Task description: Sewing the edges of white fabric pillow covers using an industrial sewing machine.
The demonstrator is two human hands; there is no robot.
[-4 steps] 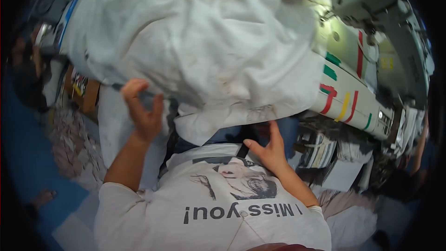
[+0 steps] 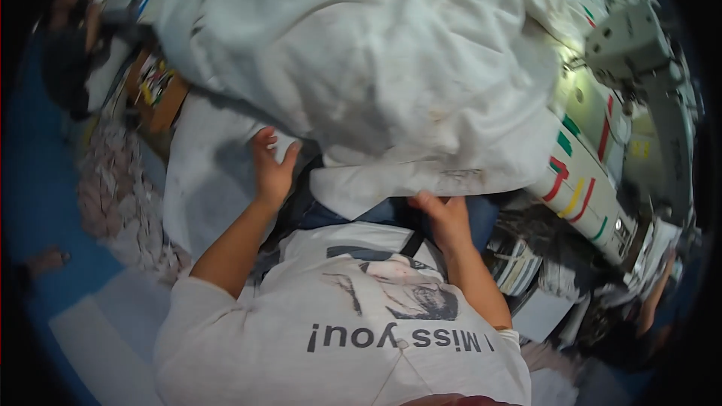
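Note:
A large, crumpled white cloth with dark smudges is heaped in front of me, its near hem hanging over my lap. At that hem is my right hand, its thumb against the edge and its other fingers partly hidden under the fabric; it appears to pinch the cloth. My left hand hovers left of the heap with fingers curved and apart, nothing between them. Beneath it spreads a white surface, whose material I cannot make out.
A sewing machine stands to the right, its pale bed marked with coloured tape. An open cardboard box holds small items at left. Fabric scraps are piled on the left. Another person is at far left.
My right hand has drawn its fingers in at the cloth's hem, where they were stretched out before. My left hand stays open. The whole view has shifted slightly.

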